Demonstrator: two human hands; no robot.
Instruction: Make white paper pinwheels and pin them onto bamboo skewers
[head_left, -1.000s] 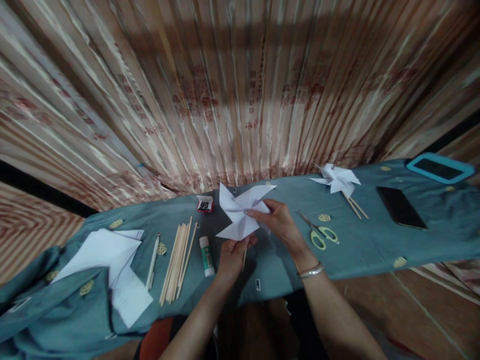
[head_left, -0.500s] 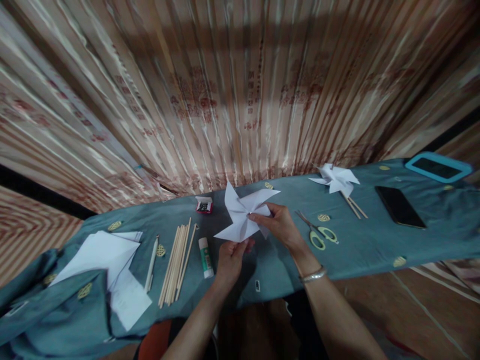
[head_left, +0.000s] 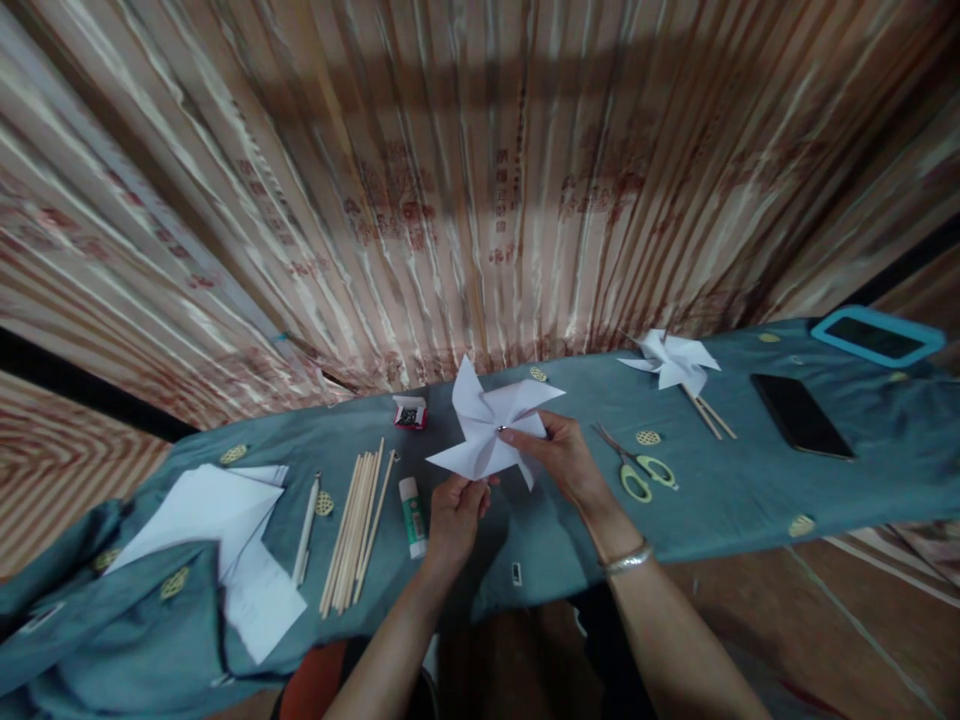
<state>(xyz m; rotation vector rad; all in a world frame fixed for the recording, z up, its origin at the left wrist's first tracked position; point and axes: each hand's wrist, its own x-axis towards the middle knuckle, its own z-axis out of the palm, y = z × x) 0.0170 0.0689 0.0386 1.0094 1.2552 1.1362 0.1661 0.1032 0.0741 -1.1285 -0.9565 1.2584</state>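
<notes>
A white paper pinwheel (head_left: 484, 425) is held up over the teal-covered table (head_left: 720, 500). My left hand (head_left: 454, 515) is closed below it, gripping its lower part or its stick; the stick itself is hidden here. My right hand (head_left: 559, 455) pinches the pinwheel at its centre from the right, thumb and fingers pressed on the paper. A bangle sits on my right wrist.
On the cloth: white paper sheets (head_left: 210, 520), a pen (head_left: 306, 528), several wooden sticks (head_left: 358, 520), a glue stick (head_left: 412, 515), a small pin box (head_left: 410, 411), yellow-handled scissors (head_left: 637, 465), a finished pinwheel (head_left: 673, 362), a black phone (head_left: 801, 415), a blue-cased tablet (head_left: 876, 335). A curtain hangs behind.
The pinwheel has turned a little and risen slightly in my hands. My left hand shifted a bit left and up; my right hand stays at the centre.
</notes>
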